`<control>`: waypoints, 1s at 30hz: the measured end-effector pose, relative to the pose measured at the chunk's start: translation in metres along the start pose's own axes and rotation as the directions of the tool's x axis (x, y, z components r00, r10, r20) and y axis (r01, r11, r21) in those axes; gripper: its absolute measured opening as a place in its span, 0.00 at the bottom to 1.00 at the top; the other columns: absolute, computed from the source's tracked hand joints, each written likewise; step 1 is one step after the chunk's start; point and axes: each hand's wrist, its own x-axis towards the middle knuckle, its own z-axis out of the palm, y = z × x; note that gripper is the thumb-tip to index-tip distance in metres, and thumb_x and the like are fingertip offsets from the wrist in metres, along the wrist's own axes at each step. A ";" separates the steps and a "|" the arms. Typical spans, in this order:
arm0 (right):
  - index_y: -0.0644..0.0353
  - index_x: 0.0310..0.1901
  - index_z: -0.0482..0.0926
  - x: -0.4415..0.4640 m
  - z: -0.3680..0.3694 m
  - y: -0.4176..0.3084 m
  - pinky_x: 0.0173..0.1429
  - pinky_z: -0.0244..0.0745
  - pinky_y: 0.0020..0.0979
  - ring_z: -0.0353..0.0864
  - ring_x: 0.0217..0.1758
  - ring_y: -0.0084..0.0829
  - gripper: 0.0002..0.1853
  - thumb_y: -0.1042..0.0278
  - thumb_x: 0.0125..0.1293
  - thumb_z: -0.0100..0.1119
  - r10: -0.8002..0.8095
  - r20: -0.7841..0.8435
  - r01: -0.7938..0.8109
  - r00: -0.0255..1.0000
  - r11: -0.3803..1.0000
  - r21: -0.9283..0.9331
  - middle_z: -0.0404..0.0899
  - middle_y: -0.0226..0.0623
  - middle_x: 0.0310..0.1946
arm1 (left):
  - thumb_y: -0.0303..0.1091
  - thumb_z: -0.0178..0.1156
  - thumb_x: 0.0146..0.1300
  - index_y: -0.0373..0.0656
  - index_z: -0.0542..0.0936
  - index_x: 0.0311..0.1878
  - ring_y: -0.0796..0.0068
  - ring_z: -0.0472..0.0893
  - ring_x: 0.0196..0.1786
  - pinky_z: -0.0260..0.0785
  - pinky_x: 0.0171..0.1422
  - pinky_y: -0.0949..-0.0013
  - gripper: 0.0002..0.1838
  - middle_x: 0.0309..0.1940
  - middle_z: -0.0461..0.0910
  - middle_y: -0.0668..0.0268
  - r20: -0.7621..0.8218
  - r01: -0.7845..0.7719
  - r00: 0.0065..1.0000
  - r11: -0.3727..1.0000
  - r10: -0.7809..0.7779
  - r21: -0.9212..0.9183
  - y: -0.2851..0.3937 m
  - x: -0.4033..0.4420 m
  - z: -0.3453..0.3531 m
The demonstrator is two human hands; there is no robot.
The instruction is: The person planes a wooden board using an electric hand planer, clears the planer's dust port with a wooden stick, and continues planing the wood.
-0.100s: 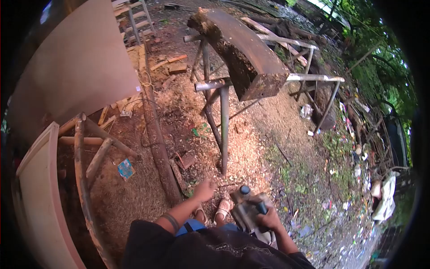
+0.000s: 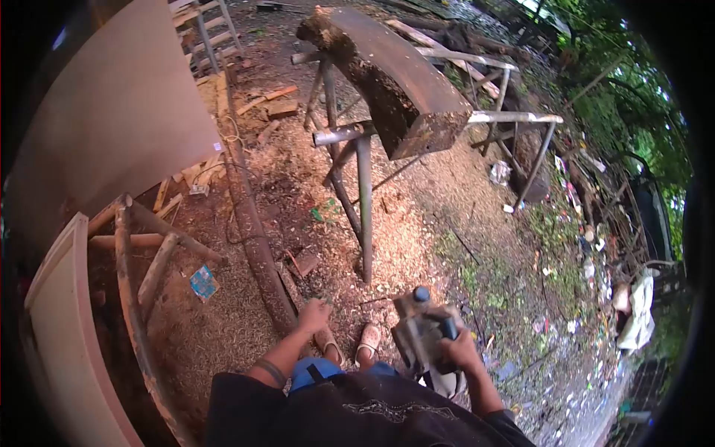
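Note:
My right hand (image 2: pixel 463 350) is closed round the handle of an electric hand planer (image 2: pixel 417 335) with a round dark front knob. The planer hangs to the right of my feet, slightly blurred. My left hand (image 2: pixel 314 316) hangs in front of my left foot with its fingers curled in; its palm is hidden, so I cannot make out anything in it. Ahead of both hands, a thick, curved dark timber (image 2: pixel 402 78) lies across pole trestles (image 2: pixel 365 201). Neither hand touches the timber.
Wood shavings (image 2: pixel 402 231) cover the ground round the trestle. A long log (image 2: pixel 253 246) lies left of my feet. Further left stand a large brown board (image 2: pixel 112 104), a pale-edged panel (image 2: pixel 78 298) and a pole frame (image 2: pixel 130 276). Litter and a white sack (image 2: pixel 638 313) are at right.
My left hand has moved left and is a little nearer my body. The planer in my right hand has swung right and slightly forward. The view has shifted a little.

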 end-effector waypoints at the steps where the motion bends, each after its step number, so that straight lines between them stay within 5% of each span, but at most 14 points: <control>1: 0.68 0.38 0.77 -0.010 -0.007 -0.019 0.27 0.72 0.31 0.76 0.23 0.26 0.15 0.69 0.49 0.63 0.001 -0.067 -0.001 0.998 1.000 0.007 0.77 0.34 0.24 | 0.47 0.58 0.61 0.32 0.76 0.43 0.43 0.80 0.45 0.72 0.50 0.50 0.23 0.38 0.80 0.41 0.093 0.058 0.994 0.995 -0.065 0.076 -0.044 0.013 0.011; 3: 0.67 0.37 0.75 -0.031 -0.024 -0.065 0.23 0.70 0.29 0.74 0.20 0.24 0.13 0.70 0.51 0.61 -0.006 -0.168 0.013 0.986 0.999 0.042 0.76 0.34 0.21 | 0.45 0.60 0.60 0.31 0.76 0.42 0.48 0.83 0.38 0.74 0.44 0.52 0.22 0.34 0.82 0.45 0.043 0.101 0.993 0.989 -0.106 0.106 -0.071 -0.008 -0.005; 6: 0.63 0.28 0.73 -0.043 -0.053 -0.109 0.20 0.66 0.27 0.70 0.16 0.22 0.06 0.72 0.51 0.60 -0.086 -0.256 0.123 0.963 0.984 0.130 0.72 0.29 0.17 | 0.42 0.61 0.59 0.31 0.76 0.42 0.56 0.84 0.28 0.75 0.37 0.57 0.20 0.29 0.82 0.48 0.077 0.341 0.940 0.925 -0.333 -0.165 -0.109 -0.017 -0.012; 16: 0.62 0.31 0.73 -0.060 -0.147 -0.286 0.18 0.64 0.22 0.67 0.13 0.19 0.07 0.69 0.55 0.58 -0.395 -0.370 0.450 0.841 0.890 0.073 0.68 0.25 0.15 | 0.40 0.59 0.62 0.34 0.76 0.41 0.68 0.78 0.19 0.69 0.21 0.66 0.16 0.22 0.78 0.60 0.094 0.373 0.922 0.798 -0.375 -0.473 -0.156 0.012 -0.038; 21: 0.61 0.33 0.71 -0.023 -0.164 -0.361 0.19 0.65 0.22 0.69 0.15 0.18 0.09 0.68 0.58 0.62 -0.441 -0.285 0.473 0.851 0.879 0.054 0.70 0.27 0.18 | 0.38 0.57 0.63 0.34 0.76 0.39 0.68 0.78 0.18 0.69 0.19 0.66 0.14 0.21 0.78 0.61 0.164 0.515 0.855 0.770 -0.492 -0.377 -0.169 0.017 -0.053; 24: 0.61 0.34 0.72 0.025 -0.166 -0.385 0.18 0.65 0.22 0.69 0.15 0.18 0.10 0.67 0.59 0.62 -0.442 -0.189 0.456 0.877 0.889 0.037 0.71 0.27 0.18 | 0.37 0.56 0.62 0.35 0.78 0.36 0.67 0.78 0.18 0.70 0.19 0.65 0.13 0.20 0.77 0.60 0.098 0.518 0.834 0.710 -0.543 -0.477 -0.176 0.012 -0.059; 27: 0.62 0.37 0.72 0.081 -0.169 -0.408 0.18 0.65 0.22 0.70 0.14 0.19 0.10 0.67 0.60 0.62 -0.460 -0.123 0.468 0.879 0.882 0.052 0.72 0.29 0.18 | 0.37 0.55 0.62 0.35 0.77 0.33 0.67 0.78 0.18 0.71 0.18 0.65 0.12 0.19 0.76 0.59 0.068 0.687 0.658 0.562 -0.750 -0.461 -0.147 0.013 -0.081; 30: 0.62 0.37 0.73 0.126 -0.170 -0.426 0.18 0.64 0.21 0.70 0.14 0.19 0.10 0.67 0.61 0.62 -0.448 -0.124 0.460 0.885 0.883 0.093 0.72 0.29 0.18 | 0.36 0.55 0.61 0.36 0.77 0.32 0.67 0.77 0.17 0.70 0.17 0.65 0.11 0.18 0.76 0.57 0.115 0.711 0.607 0.474 -0.786 -0.520 -0.162 0.031 -0.086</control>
